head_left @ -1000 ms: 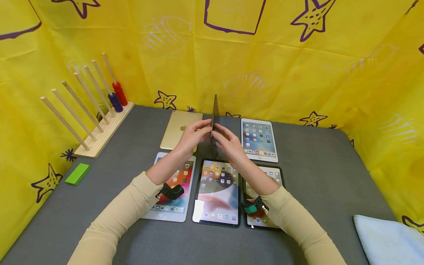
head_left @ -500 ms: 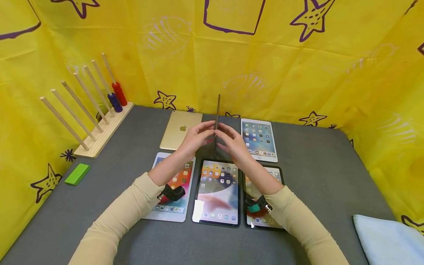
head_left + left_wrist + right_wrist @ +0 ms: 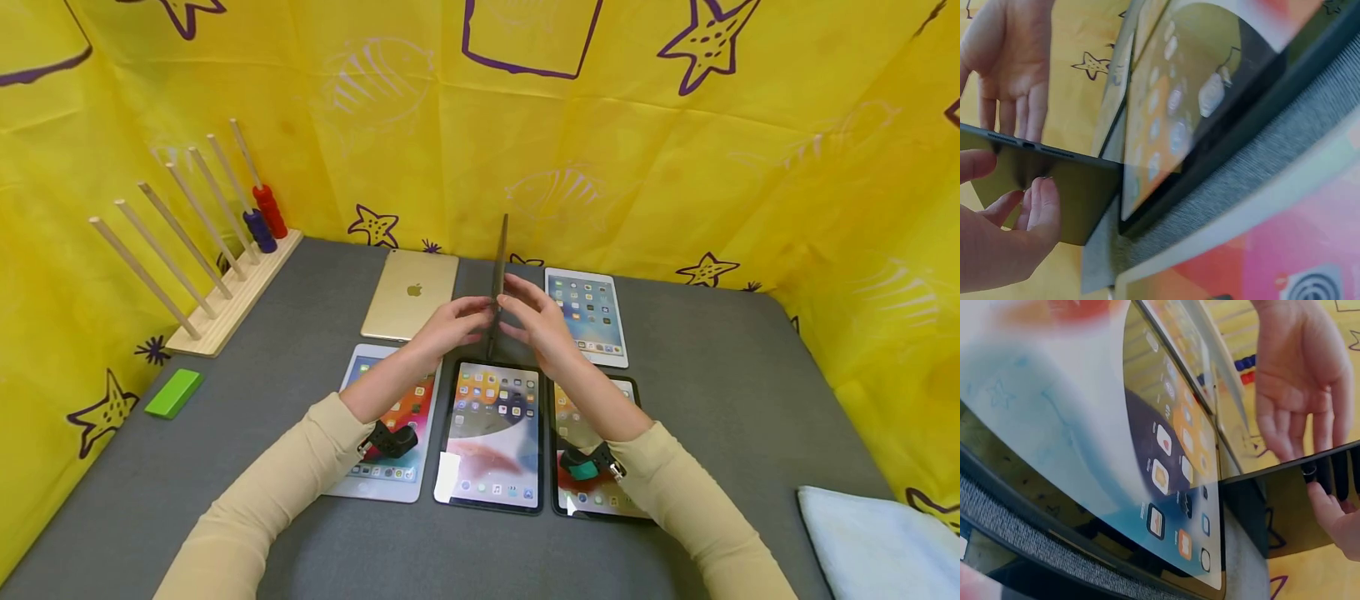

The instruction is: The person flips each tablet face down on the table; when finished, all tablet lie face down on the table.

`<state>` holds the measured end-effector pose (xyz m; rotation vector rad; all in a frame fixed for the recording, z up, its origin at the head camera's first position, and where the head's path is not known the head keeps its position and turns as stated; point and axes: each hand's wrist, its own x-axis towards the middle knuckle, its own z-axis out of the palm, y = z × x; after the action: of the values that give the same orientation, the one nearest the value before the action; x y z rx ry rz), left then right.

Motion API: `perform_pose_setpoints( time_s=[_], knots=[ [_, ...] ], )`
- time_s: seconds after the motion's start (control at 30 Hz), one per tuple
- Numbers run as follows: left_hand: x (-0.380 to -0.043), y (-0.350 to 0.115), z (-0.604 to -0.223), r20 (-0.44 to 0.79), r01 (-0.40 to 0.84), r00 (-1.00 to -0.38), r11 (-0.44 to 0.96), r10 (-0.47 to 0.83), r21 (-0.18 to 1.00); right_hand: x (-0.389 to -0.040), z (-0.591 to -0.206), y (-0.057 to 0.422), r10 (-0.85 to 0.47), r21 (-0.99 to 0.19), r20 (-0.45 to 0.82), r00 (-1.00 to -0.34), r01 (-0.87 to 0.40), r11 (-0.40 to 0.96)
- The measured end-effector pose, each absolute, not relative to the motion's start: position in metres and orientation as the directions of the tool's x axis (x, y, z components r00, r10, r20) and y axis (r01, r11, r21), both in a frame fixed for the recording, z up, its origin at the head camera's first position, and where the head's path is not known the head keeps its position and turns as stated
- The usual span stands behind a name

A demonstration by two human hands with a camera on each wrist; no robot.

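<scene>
A thin dark tablet (image 3: 501, 250) stands nearly on edge at the middle of the back row, leaning a little to the right. My left hand (image 3: 450, 325) holds it from the left, with bent fingers (image 3: 1044, 206) against its face in the left wrist view. From the other side my right hand (image 3: 543, 329) grips it, and the right wrist view has that thumb (image 3: 1319, 497) on the glossy face. Just in front lies a black-rimmed tablet (image 3: 491, 454) with its screen lit. My forearms partly cover a white tablet (image 3: 408, 479) and another black-rimmed tablet (image 3: 592, 504).
Behind my left hand lies a gold tablet (image 3: 408, 287), back up. A lit white tablet (image 3: 585, 304) is at the back right. A wooden peg stand (image 3: 232, 300) with blue and red beads and a green block (image 3: 174, 394) are left; a light-blue cloth (image 3: 877, 542) lies right.
The upright tablet's top edge has swung to the right, so it leans more. My left hand has slid slightly lower and right along it; my right hand has shifted a little right.
</scene>
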<state>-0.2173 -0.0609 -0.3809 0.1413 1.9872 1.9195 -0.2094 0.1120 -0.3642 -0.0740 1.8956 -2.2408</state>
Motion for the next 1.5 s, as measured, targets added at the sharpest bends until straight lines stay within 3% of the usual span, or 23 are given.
perform_pose_setpoints(
  time_s=[0.57,1.3,1.5],
  knots=[
    [-0.221,-0.064,-0.402,-0.274,-0.186,-0.863,0.238,0.425,0.953,-0.204,-0.361,0.135,-0.169,-0.977,-0.074,-0.983,0.105,-0.185],
    [-0.219,-0.073,-0.401,-0.295,-0.16,-0.867,0.337,0.402,0.928,-0.202,-0.375,0.158,-0.147,-0.965,-0.093,-0.985,0.126,-0.229],
    [-0.219,-0.079,-0.4,-0.301,-0.141,-0.875,0.396,0.378,0.907,-0.206,-0.382,0.161,-0.14,-0.96,-0.15,-0.979,0.178,-0.215]
  ],
)
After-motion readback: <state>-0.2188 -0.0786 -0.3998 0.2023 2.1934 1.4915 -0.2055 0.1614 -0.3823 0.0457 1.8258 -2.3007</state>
